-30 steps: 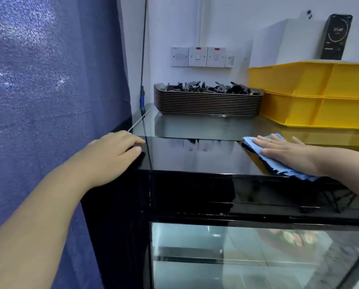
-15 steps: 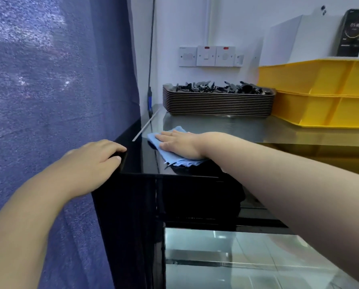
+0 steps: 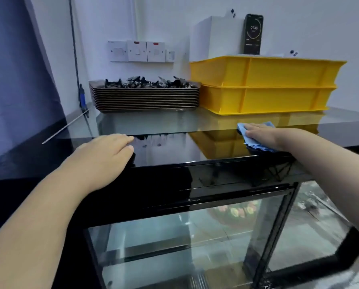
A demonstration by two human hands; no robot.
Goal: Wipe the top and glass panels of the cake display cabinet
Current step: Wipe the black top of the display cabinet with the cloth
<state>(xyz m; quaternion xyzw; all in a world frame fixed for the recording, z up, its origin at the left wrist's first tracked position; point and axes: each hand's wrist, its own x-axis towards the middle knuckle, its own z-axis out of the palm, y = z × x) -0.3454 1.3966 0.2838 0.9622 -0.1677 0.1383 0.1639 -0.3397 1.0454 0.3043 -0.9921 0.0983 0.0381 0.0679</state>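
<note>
Gleaming black cabinet top [image 3: 164, 147] under yellow crates [image 3: 264, 84], white wall [image 3: 299, 28] behind

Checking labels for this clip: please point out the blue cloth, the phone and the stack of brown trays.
blue cloth [image 3: 250, 140]: head view, on the fold left of the right hand.
phone [image 3: 253, 34]: head view, middle of its lit screen.
stack of brown trays [image 3: 145, 100]: head view, front wall of the stack.

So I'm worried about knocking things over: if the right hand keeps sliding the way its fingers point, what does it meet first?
Probably nothing soon: the right hand, flat on the blue cloth, points left across the bare glossy cabinet top.
</note>
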